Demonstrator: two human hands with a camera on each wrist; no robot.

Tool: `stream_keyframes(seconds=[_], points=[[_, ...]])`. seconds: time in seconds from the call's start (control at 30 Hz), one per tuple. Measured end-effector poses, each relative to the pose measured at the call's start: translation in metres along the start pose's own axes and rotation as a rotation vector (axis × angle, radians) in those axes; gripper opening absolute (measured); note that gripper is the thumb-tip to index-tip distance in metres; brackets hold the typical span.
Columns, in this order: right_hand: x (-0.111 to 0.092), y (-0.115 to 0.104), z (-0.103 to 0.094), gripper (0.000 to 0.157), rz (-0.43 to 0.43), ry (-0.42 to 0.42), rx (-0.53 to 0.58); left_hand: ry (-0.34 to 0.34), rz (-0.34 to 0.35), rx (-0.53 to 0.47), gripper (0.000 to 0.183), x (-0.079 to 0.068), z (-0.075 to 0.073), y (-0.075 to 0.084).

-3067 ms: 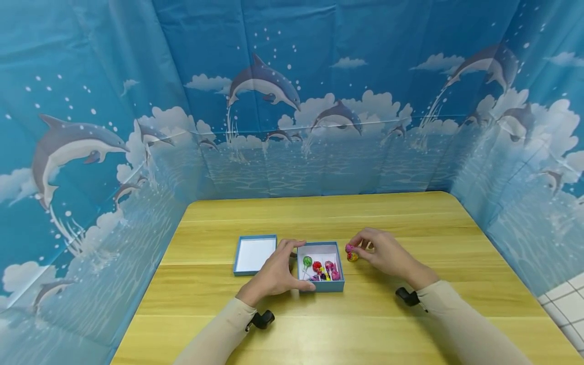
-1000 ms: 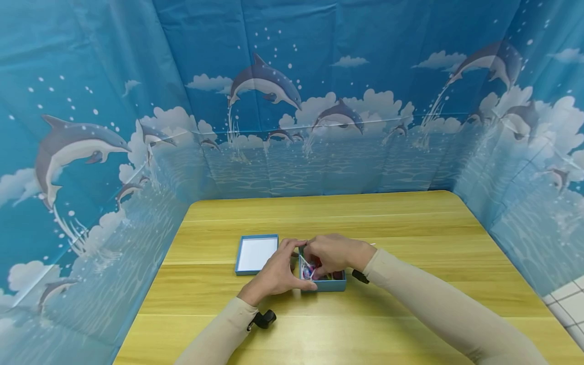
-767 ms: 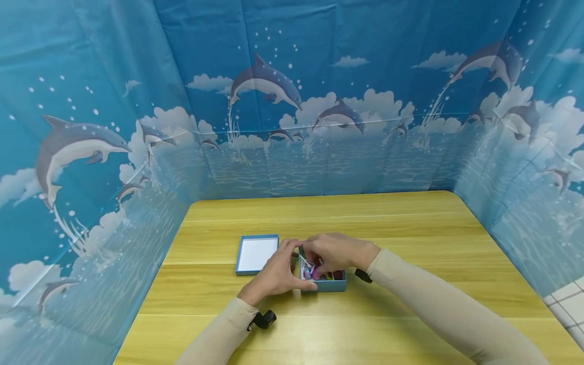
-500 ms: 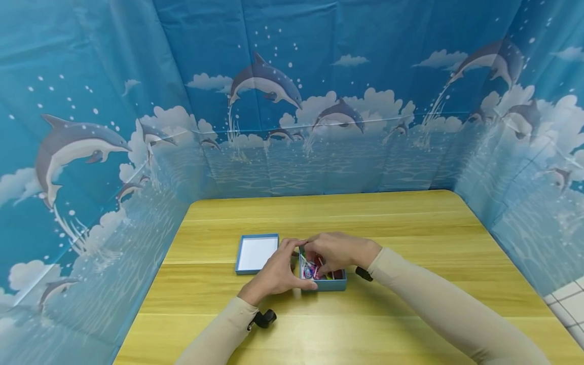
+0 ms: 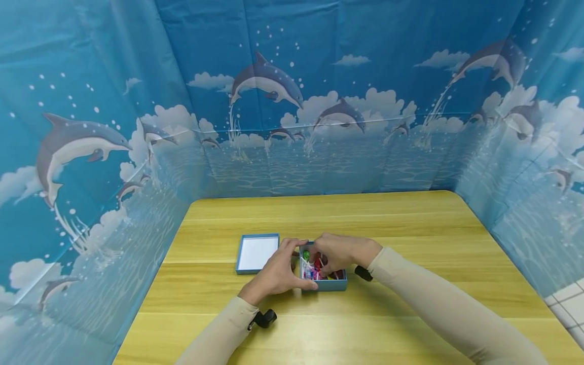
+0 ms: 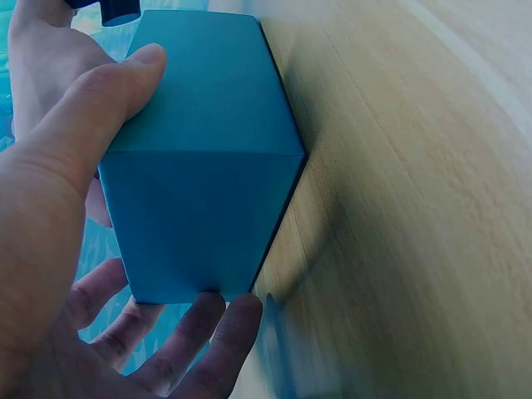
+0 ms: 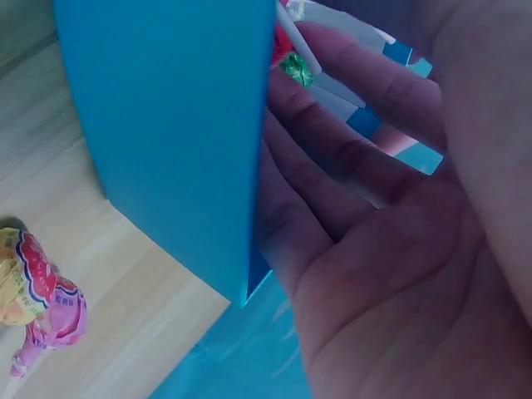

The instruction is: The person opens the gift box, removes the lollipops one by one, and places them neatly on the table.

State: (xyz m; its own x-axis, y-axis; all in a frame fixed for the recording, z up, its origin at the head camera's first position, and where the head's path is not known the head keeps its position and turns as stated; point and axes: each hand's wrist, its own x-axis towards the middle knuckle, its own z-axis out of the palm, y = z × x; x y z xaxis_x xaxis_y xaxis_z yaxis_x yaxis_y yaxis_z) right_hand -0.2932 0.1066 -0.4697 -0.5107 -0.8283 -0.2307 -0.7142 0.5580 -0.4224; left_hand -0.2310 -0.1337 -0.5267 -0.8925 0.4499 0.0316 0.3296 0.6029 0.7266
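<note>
In the head view my left hand (image 5: 276,268) grips the left side of a small blue box (image 5: 330,285), its thumb on the near wall and fingers at the far corner. In the left wrist view, the thumb (image 6: 133,79) lies on the box wall. My right hand (image 5: 339,252) reaches into the box with bent fingers among wrapped lollipops, including a green lollipop (image 5: 306,255) and a red lollipop (image 5: 318,263). A white lollipop stick (image 7: 299,40) shows beside its fingertips in the right wrist view; I cannot tell whether they pinch it.
A blue-rimmed lid (image 5: 257,253), white inside up, lies left of the box on the wooden table (image 5: 388,218). Right of the box, a yellow lollipop (image 7: 18,278) and a pink lollipop (image 7: 62,317) lie on the table. A dolphin-print curtain (image 5: 292,167) surrounds the table.
My right hand has moved left from the lollipops on the table into the box. Lately its fingers shift slightly, uncovering the green lollipop. The left hand stays on the box.
</note>
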Motion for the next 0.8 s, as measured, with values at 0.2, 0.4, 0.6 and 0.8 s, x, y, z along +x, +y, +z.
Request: stream_keyframes(seconds=[0.2,0.4,0.6,0.8], points=[[0.003,-0.001,0.001,0.017,-0.022,0.0,0.0,0.001,-0.003,-0.002,0.114,0.0,0.0,-0.001],[0.001,0.002,0.0,0.017,-0.029,0.006,0.005,-0.002,-0.005,0.004,0.114,0.001,0.001,-0.001],[-0.005,0.005,-0.004,0.014,-0.055,0.071,-0.012,0.002,-0.003,0.016,0.114,0.001,0.001,-0.001],[-0.01,0.006,-0.005,0.015,-0.075,0.139,0.02,0.0,-0.008,0.017,0.113,0.001,0.0,0.0]])
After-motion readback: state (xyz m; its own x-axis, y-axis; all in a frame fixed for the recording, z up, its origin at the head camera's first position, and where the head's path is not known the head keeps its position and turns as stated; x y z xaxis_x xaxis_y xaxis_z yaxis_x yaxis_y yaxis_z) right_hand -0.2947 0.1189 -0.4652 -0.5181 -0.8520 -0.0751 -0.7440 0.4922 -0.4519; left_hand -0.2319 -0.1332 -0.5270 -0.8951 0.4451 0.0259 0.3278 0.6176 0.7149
